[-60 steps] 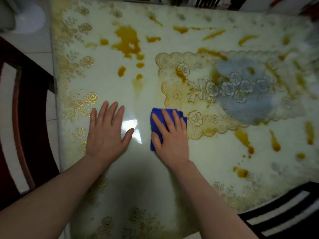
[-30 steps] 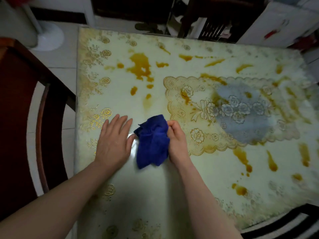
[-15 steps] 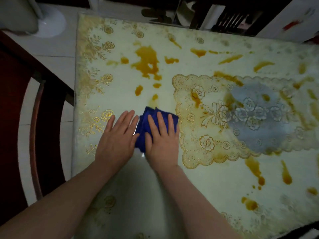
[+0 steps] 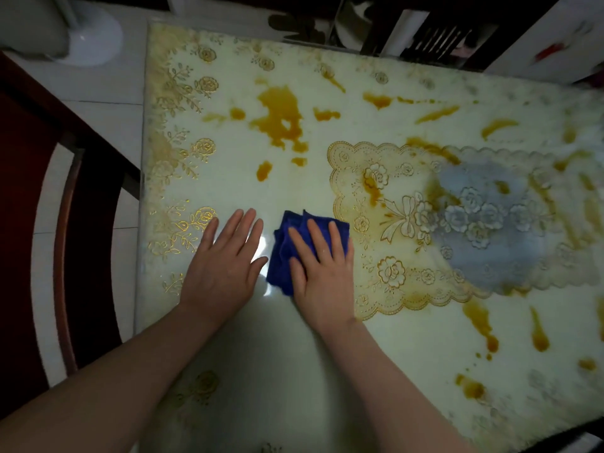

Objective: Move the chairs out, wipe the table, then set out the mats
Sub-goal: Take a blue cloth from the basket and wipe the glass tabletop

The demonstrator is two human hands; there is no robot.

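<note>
A folded blue cloth point(image 4: 281, 253) lies on the pale glossy table point(image 4: 294, 371), and my right hand point(image 4: 323, 269) presses flat on it with straight fingers. Just left of the cloth, my left hand point(image 4: 225, 263) rests flat on the bare tabletop, fingers straight. Yellow-brown stains point(image 4: 281, 119) spread over the far left and the right side of the table. A lace-patterned mat with gold flowers point(image 4: 408, 230) lies under the clear cover to the right of the cloth. A dark wooden chair point(image 4: 75, 223) stands off the table's left edge.
A white fan base point(image 4: 88, 37) stands on the tiled floor at the far left. Another dark chair point(image 4: 447, 37) sits beyond the far edge. A white cabinet point(image 4: 549, 44) is at the top right. The table's left edge runs close to my left hand.
A second ago my right hand held the cloth bunched up off the table; it has since laid it folded and pressed flat on it. My left hand stayed flat on the table.
</note>
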